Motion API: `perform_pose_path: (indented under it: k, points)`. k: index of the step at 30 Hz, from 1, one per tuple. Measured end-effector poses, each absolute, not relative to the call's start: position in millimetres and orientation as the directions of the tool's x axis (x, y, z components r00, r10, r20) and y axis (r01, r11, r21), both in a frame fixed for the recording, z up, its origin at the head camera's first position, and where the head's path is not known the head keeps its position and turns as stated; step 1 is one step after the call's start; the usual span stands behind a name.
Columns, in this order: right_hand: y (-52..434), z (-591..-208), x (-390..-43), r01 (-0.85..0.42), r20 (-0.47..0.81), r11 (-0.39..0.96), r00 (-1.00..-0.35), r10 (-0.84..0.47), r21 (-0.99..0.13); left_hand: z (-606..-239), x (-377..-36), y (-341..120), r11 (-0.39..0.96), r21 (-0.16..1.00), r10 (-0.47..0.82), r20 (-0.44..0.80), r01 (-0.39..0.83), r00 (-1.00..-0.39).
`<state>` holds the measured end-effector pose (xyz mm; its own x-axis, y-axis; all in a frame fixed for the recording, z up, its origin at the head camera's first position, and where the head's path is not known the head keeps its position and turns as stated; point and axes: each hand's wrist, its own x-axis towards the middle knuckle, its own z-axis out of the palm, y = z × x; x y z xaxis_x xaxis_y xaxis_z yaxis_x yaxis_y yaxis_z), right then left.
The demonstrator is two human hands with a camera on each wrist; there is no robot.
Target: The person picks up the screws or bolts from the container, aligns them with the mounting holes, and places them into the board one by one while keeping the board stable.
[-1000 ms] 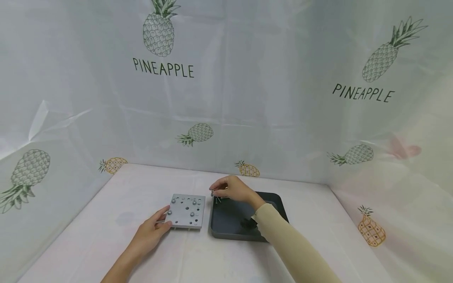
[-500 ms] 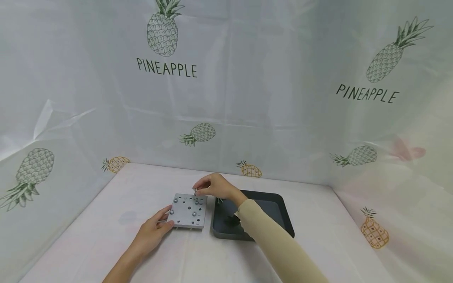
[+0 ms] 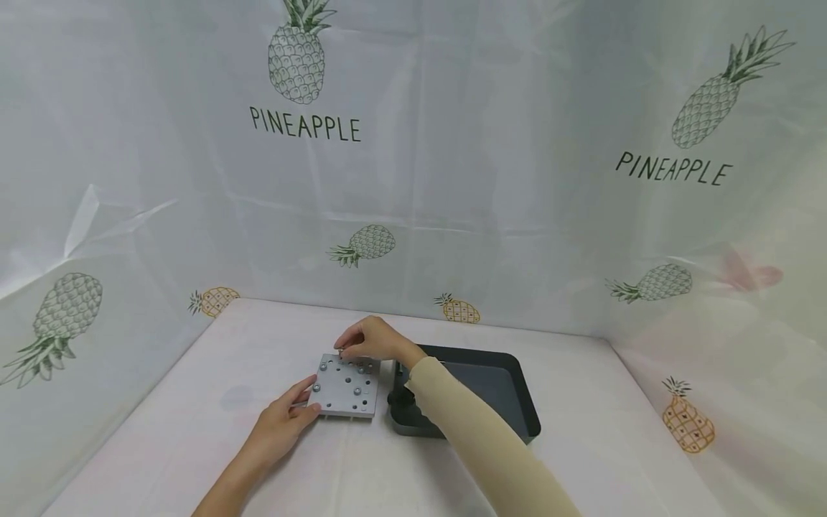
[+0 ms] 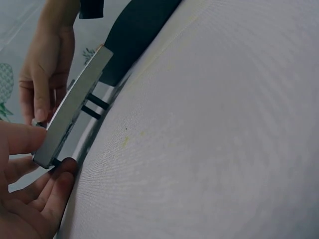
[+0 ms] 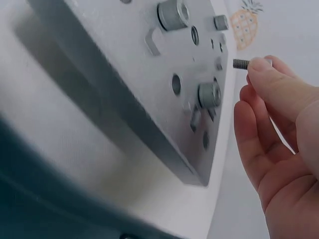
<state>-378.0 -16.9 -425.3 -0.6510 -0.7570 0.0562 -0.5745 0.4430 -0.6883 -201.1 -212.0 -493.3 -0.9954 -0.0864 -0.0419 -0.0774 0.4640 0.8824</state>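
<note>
Grip of the left hand (image 3: 279, 425), lower left of centre in the frame, pinches the left edge of one metal plate (image 3: 336, 396), lower centre. Four socket-head bolts (image 3: 357, 391) show on the plate. Right hand (image 3: 376, 339), at the plate's far edge, pinches one loose screw (image 5: 241, 64). Right sleeve (image 3: 478, 431) obstructs part of one dark tray (image 3: 496, 388), right of the plate on the desk (image 3: 362, 474). Pineapple-printed sheeting (image 3: 478, 179) spans the upper frame.

Plain, pale beige-yellow sleeve (image 3: 481, 431) down to the right wrist (image 3: 410, 353), small black fitting (image 3: 401, 397) beneath, left forearm (image 3: 234, 474) bare
</note>
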Motion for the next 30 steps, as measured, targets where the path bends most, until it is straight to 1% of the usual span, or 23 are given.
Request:
perform_pose_path:
  k: [13,30]
  points:
    - [-32.0,-427.3,-372.8,-0.57,0.042,0.494,-0.682,-0.73,-0.656,-492.6,-200.3,-213.7,0.446,0.893,-0.072,-0.04,-0.068,-0.997]
    - [-37.7,-426.1,-374.5,-0.592,0.029,0.488,-0.654,-0.756,-0.641,-493.5,-199.7,-213.8,0.438,0.897,-0.067,-0.035,-0.061,-0.997]
